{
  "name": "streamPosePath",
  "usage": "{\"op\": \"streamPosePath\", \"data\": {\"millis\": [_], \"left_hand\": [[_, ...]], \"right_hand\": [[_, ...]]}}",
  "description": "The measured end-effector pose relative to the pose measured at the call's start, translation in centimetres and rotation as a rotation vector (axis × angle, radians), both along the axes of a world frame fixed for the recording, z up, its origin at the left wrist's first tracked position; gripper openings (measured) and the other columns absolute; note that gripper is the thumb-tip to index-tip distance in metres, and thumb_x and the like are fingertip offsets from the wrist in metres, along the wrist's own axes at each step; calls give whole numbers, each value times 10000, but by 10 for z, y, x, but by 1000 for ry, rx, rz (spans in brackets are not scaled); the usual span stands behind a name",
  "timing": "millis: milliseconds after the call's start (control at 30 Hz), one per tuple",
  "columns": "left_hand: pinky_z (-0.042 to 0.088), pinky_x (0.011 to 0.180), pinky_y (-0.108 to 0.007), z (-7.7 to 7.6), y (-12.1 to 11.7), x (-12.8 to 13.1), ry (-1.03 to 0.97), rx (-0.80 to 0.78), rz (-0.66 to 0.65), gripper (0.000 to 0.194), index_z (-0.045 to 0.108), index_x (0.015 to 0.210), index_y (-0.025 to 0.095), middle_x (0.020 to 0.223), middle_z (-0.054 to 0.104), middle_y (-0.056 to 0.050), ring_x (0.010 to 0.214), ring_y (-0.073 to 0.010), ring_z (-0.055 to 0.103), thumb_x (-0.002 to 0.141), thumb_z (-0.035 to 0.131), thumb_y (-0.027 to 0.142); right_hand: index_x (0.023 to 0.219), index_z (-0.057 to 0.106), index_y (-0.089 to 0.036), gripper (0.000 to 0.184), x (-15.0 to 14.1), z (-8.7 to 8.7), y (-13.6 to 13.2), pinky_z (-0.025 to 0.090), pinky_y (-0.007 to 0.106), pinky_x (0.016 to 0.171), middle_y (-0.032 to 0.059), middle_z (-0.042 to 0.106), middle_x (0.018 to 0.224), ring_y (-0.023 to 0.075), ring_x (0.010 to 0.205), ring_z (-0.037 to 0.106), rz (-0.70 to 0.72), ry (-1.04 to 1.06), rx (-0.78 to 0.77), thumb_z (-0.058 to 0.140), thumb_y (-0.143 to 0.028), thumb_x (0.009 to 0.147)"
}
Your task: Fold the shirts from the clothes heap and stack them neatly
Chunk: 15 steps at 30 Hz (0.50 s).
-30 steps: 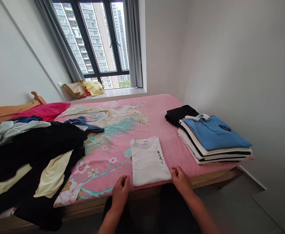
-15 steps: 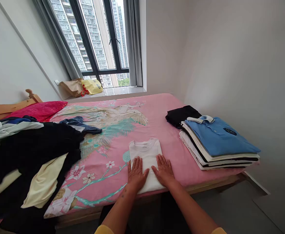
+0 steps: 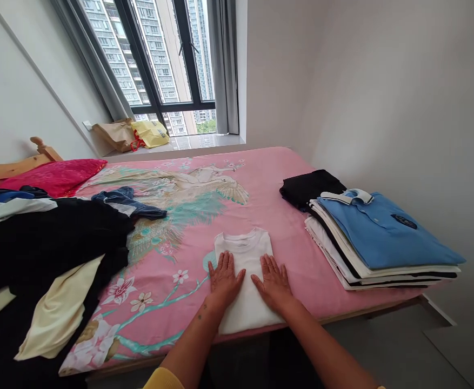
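Note:
A folded white T-shirt lies on the pink flowered bedspread near the bed's front edge. My left hand rests flat on its left half, fingers stretched out. My right hand lies flat on its right half, fingers spread, beside the left. Both palms press down on the shirt and hold nothing.
A stack of folded shirts topped by a blue polo sits at the right, with a folded black garment behind it. A heap of unfolded dark and cream clothes covers the left. A red pillow and bags lie further back.
My hands moved from the near corners of the white shirt up onto its top and now lie flat there. The view shifted slightly forward.

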<state>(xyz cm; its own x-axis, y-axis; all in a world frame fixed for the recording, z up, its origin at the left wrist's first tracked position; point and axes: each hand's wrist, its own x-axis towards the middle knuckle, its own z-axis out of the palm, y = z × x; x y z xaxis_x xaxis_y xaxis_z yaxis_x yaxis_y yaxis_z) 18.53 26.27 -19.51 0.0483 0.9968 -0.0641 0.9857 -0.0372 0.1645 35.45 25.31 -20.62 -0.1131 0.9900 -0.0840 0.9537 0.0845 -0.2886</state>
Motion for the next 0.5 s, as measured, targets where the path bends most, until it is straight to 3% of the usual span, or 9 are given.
{"op": "streamPosePath", "data": {"millis": [133, 267, 400, 500], "left_hand": [[2, 1111, -581, -2, 21, -16, -26, -18, 32, 759, 136, 1472, 144, 1548, 74, -79, 1428, -243, 55, 865, 245, 585], [-10, 1110, -580, -4, 25, -21, -33, -9, 59, 788, 115, 1474, 134, 1549, 64, -87, 1429, -250, 37, 855, 256, 601], [-2, 1116, -565, 0, 18, -16, -29, 8, 79, 720, 154, 1469, 135, 1549, 61, -90, 1429, -246, 37, 879, 266, 531], [-20, 1117, -558, 3, 18, -9, -10, 41, 83, 664, 180, 1463, 120, 1548, 62, -92, 1430, -231, 32, 899, 250, 462]], "right_hand": [[1476, 132, -120, 793, 11, -14, 22, -57, 453, 1130, 59, 91, 1544, 209, 1416, 38, -29, 3, 24, 221, -626, 872], [1476, 123, -113, 802, 16, -15, 38, -64, 472, 1124, 69, 86, 1544, 212, 1416, 15, -80, -11, 9, 215, -631, 870], [1474, 96, -89, 783, 5, -5, 30, -79, 520, 1107, 83, 14, 1546, 229, 1417, -34, -152, -47, -5, 214, -592, 886], [1477, 92, -107, 726, -6, -2, 22, -109, 502, 1106, 66, 27, 1546, 206, 1418, -38, -59, -62, 17, 191, -545, 906]]}}
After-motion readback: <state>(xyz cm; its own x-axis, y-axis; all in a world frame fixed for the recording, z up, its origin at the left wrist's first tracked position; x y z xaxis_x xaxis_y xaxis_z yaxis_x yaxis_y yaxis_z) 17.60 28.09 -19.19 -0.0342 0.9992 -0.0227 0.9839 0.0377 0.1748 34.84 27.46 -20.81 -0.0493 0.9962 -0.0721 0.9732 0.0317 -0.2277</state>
